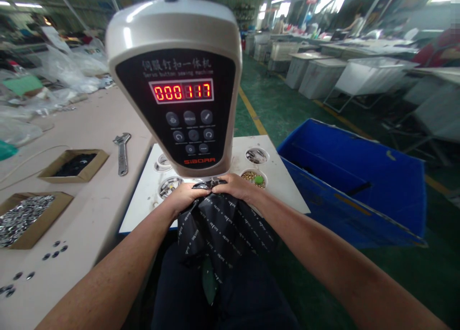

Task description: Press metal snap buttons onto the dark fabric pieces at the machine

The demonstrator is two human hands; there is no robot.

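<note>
Both hands are at the foot of a grey and black button machine (194, 114), whose red display reads 000117. My left hand (187, 196) is closed on the near edge of a black fabric piece (215, 224) printed with rows of white lettering. From the other side, my right hand (237, 185) grips the same fabric, fingers close under the machine head. The cloth hangs down from the hands over my lap. The fingertips are partly hidden by the machine head and folds, so the exact spot being pressed does not show.
The white machine table (287, 191) has round wells, one with brass-coloured parts (247, 177). On the left table lie an adjustable wrench (122, 155), a box of silvery snaps (27, 217), a box of dark pieces (75, 166) and loose buttons. A blue bin (359, 176) stands right.
</note>
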